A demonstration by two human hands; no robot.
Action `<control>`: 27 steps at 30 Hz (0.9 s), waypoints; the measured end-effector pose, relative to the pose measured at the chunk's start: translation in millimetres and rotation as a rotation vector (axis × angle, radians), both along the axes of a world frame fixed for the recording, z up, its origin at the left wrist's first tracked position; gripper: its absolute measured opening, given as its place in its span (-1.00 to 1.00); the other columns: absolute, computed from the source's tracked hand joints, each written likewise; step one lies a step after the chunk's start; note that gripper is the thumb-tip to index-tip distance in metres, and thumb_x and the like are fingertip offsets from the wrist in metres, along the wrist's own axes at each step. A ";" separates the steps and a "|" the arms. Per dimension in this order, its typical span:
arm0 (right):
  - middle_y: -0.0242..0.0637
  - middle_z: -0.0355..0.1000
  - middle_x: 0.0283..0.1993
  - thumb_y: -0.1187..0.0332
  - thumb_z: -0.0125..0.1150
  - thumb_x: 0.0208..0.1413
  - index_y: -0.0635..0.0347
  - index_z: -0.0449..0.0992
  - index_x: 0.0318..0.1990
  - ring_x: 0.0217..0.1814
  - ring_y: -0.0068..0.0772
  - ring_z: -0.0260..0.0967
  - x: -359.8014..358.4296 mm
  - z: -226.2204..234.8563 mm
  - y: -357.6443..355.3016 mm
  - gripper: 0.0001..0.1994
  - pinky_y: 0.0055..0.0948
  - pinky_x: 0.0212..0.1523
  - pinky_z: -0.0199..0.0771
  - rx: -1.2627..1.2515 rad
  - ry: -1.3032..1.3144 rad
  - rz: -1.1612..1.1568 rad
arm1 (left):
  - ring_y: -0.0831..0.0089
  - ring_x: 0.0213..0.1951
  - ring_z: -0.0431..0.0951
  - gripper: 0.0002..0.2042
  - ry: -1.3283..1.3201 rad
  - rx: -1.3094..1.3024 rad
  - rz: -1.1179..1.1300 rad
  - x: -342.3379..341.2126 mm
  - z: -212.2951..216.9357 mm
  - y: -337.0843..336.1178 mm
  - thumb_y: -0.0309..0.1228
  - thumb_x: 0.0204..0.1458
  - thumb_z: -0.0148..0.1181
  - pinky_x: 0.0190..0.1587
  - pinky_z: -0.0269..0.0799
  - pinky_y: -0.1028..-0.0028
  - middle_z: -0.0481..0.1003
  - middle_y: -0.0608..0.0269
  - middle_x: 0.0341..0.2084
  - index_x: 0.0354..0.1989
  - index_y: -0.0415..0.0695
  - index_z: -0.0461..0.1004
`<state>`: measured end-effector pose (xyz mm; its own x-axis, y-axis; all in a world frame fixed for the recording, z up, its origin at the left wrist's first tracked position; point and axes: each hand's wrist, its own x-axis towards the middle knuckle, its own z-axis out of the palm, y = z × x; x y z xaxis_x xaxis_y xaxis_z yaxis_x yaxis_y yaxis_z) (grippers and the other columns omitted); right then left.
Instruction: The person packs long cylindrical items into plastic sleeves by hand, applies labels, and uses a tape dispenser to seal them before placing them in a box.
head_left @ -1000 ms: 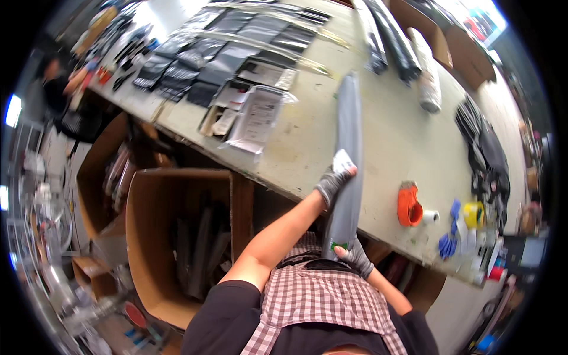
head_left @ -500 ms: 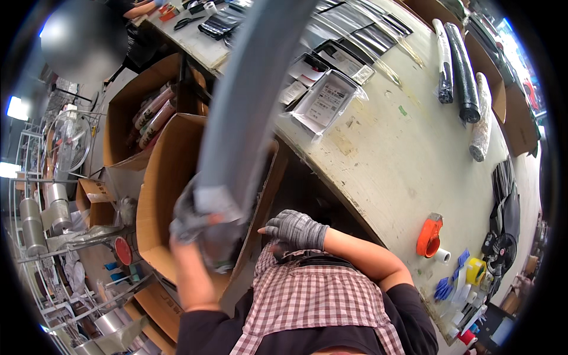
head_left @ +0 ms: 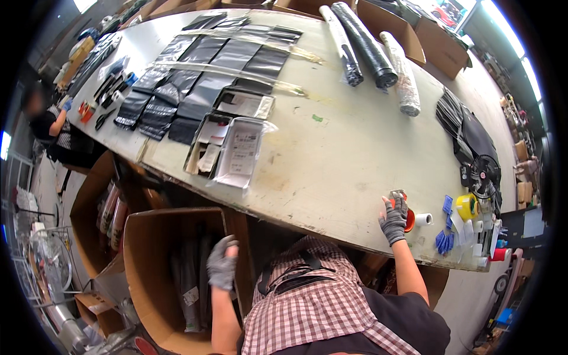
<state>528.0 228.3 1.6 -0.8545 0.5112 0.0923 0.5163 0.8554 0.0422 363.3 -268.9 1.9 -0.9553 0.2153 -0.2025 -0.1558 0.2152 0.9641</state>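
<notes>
Your right hand rests fingers-down on the one orange tape dispenser at the tabletop's near edge. Your left hand hangs loosely curled and empty over the cardboard box. Three rolls lie at the far edge.

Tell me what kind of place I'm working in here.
Likely a packing or shipping workshop: a long worktable laid with rows of dark bags, wrapped rolls at its far end, cartons beside it. Your right hand rests on an orange tape dispenser.

— The hands, left and right, wear grey knitted cloth gloves; the brown corrugated cardboard box at lower left looks matt.

— And the pale scuffed tabletop is matt, the flat black plastic bags at upper left glossy.
</notes>
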 end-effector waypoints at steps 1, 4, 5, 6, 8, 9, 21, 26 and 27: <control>-0.21 0.02 0.35 0.26 0.23 -0.20 -0.09 0.34 0.13 0.41 0.02 -0.16 12.5 -9.2 12.7 -0.41 0.03 0.34 -0.14 0.001 -0.062 -0.052 | 0.52 -0.19 0.52 -0.66 0.003 -0.094 -0.185 -12.5 20.9 47.0 -0.37 0.06 0.18 -0.10 0.43 0.52 0.54 0.20 -0.22 0.01 -0.21 0.43; -0.27 -0.02 0.39 0.32 0.21 -0.16 -0.10 0.43 0.03 0.44 0.02 -0.19 36.8 -34.5 32.0 -0.53 0.05 0.34 -0.13 0.057 -0.087 -0.034 | 0.24 -0.20 0.56 -0.65 0.191 -0.119 -0.540 -28.9 33.0 146.2 -0.32 0.04 0.18 -0.13 0.47 0.41 0.53 0.02 -0.25 0.00 -0.13 0.44; -0.29 -0.01 0.40 0.33 0.20 -0.15 -0.09 0.44 0.01 0.44 0.03 -0.19 43.2 -43.4 39.9 -0.56 0.04 0.33 -0.12 0.072 -0.084 -0.030 | 0.20 -0.19 0.55 -0.65 0.208 -0.154 -0.632 -33.2 35.7 170.4 -0.31 0.02 0.19 -0.12 0.46 0.34 0.53 0.04 -0.25 0.00 -0.11 0.44; -0.30 0.04 0.37 0.36 0.19 -0.13 -0.04 0.48 -0.07 0.43 0.04 -0.16 44.9 -49.9 41.6 -0.63 0.05 0.32 -0.09 0.080 0.052 -0.022 | 0.17 -0.19 0.54 -0.66 0.298 -0.205 -0.677 -37.2 37.9 188.5 -0.30 0.03 0.18 -0.11 0.45 0.31 0.53 0.04 -0.24 -0.01 -0.10 0.44; -0.28 0.05 0.37 0.37 0.20 -0.15 -0.02 0.48 -0.08 0.42 0.04 -0.14 52.2 -54.5 53.1 -0.63 0.05 0.32 -0.08 0.060 0.084 -0.086 | 0.12 -0.19 0.52 -0.66 0.359 -0.243 -0.729 -40.0 33.9 217.2 -0.28 0.03 0.17 -0.09 0.44 0.27 0.53 0.04 -0.23 -0.01 -0.09 0.45; -0.28 0.05 0.36 0.37 0.21 -0.15 -0.01 0.48 -0.08 0.42 0.04 -0.13 53.9 -52.4 55.5 -0.63 0.05 0.31 -0.07 0.047 0.098 -0.117 | 0.11 -0.18 0.52 -0.66 0.326 -0.236 -0.736 -37.4 22.5 225.5 -0.28 0.03 0.16 -0.08 0.43 0.26 0.52 0.03 -0.22 -0.01 -0.09 0.45; -0.16 0.40 -0.16 0.50 0.17 -0.09 0.13 0.46 -0.22 -0.04 -0.05 0.31 -127.9 31.0 84.0 -0.78 -0.26 -0.01 0.33 -0.394 0.506 0.006 | 0.12 -0.01 0.44 -0.61 0.246 -0.421 -1.032 -88.1 -4.5 285.2 -0.20 0.08 0.08 0.06 0.34 0.26 0.45 0.00 -0.05 0.06 -0.09 0.39; -0.07 0.36 -0.05 0.44 0.21 -0.10 0.13 0.36 -0.02 0.00 0.01 0.30 -309.0 23.3 163.1 -0.60 -0.21 0.00 0.33 -0.396 0.593 0.167 | 0.02 0.19 0.22 -0.44 0.345 -0.552 -1.039 -178.0 -4.5 387.6 -0.16 0.06 0.03 0.21 0.16 0.22 0.21 -0.12 0.17 0.23 -0.13 0.16; -0.07 0.34 -0.02 0.42 0.22 -0.11 0.13 0.33 0.01 0.02 0.01 0.29 -348.2 21.3 180.7 -0.56 -0.20 0.01 0.33 -0.352 0.606 0.182 | -0.01 0.22 0.17 -0.39 0.409 -0.568 -0.981 -203.0 -20.9 414.9 -0.17 0.05 0.03 0.25 0.10 0.22 0.17 -0.15 0.19 0.26 -0.18 0.10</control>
